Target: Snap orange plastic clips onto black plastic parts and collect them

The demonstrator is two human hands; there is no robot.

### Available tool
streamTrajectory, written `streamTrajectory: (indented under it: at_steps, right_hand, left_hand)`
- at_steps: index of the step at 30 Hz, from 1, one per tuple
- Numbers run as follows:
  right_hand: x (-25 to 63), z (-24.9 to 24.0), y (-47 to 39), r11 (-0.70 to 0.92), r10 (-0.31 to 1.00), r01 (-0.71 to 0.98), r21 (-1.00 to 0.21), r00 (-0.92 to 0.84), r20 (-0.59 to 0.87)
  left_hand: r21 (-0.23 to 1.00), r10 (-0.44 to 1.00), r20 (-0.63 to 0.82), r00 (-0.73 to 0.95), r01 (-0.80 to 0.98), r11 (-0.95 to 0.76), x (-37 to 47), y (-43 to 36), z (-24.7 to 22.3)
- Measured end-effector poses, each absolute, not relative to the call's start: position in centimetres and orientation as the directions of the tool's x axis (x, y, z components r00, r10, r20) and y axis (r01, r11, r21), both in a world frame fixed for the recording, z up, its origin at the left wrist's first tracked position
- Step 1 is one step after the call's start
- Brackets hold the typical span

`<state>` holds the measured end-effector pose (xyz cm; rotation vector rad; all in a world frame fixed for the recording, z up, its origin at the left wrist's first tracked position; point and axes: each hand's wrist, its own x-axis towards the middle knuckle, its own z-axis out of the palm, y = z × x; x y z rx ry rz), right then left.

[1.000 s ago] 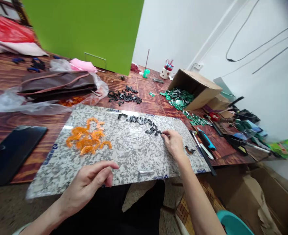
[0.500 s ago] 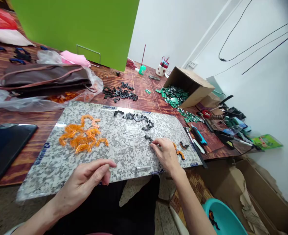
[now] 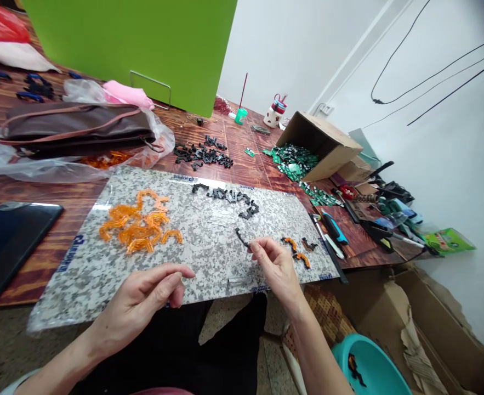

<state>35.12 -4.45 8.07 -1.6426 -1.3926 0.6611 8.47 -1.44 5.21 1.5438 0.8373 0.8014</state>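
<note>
Right hand (image 3: 275, 269), pinched nearly closed, grips a thin black curved plastic piece (image 3: 242, 238) over the grey speckled board (image 3: 209, 258); the left hand (image 3: 147, 296), loosely curled, visibly holding nothing, hovers above its near edge. Open speckled surface separates the black piece from translucent orange plastic arcs (image 3: 137, 241).

Bright light is falling evenly on the white wall (image 3: 295, 49). Glare is shining on the far edge of the speckled board (image 3: 204, 263), while shadow is darkening the inside of the cardboard box (image 3: 335, 133). Wide-angle distortion is stretching the sides, and the top-right corner is showing dark.
</note>
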Motion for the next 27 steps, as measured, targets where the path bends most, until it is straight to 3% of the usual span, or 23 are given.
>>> streamTrajectory:
  at_steps: [2,5,8,11,16,19,20,23,27]
  right_hand:
    - [34.2,8.4,-4.5,-0.116,0.967,0.218,-0.969,0.248,-0.060]
    - [32.8,9.0,-4.6,-0.273,0.935,-0.198,-0.941,0.177,-0.308]
    - [31.1,9.7,-4.7,-0.378,0.908,-0.374,-0.847,0.030,-0.419]
    - [29.4,10.1,-4.7,-0.470,0.879,-0.393,-0.790,-0.127,-0.460]
    - [27.9,9.6,-3.8,-0.458,0.881,-0.209,-0.864,-0.237,-0.409]
    - [29.1,8.9,-2.1,-0.215,0.964,0.141,-0.966,-0.126,-0.233]
    - [29.8,8.6,-1.4,-0.091,0.992,0.332,-0.939,-0.052,-0.115]
    - [32.2,7.5,0.9,0.091,0.973,0.770,-0.632,0.067,0.221]
    - [33.9,6.3,2.8,0.100,0.963,0.886,-0.452,0.029,0.269]
  left_hand:
    - [0.993,0.858,0.041,0.512,0.078,-0.094,8.4,-1.4,5.2]
    - [0.995,0.855,0.014,0.518,0.075,-0.062,8.5,-1.5,5.2]
    - [0.997,0.851,-0.014,0.524,0.068,-0.026,8.6,-1.5,5.3]
    - [0.998,0.848,-0.017,0.529,0.057,-0.016,8.7,-1.4,5.5]
    - [0.998,0.859,-0.055,0.509,0.062,0.027,8.8,-1.1,5.6]
    - [0.990,0.886,-0.138,0.443,0.027,0.141,9.0,-1.1,5.5]
    - [0.986,0.892,-0.156,0.424,0.017,0.164,9.0,-1.2,5.4]
    - [0.982,0.910,-0.166,0.380,-0.016,0.186,9.0,-1.2,5.4]
    - [0.987,0.919,-0.130,0.372,-0.036,0.155,9.0,-1.2,5.4]
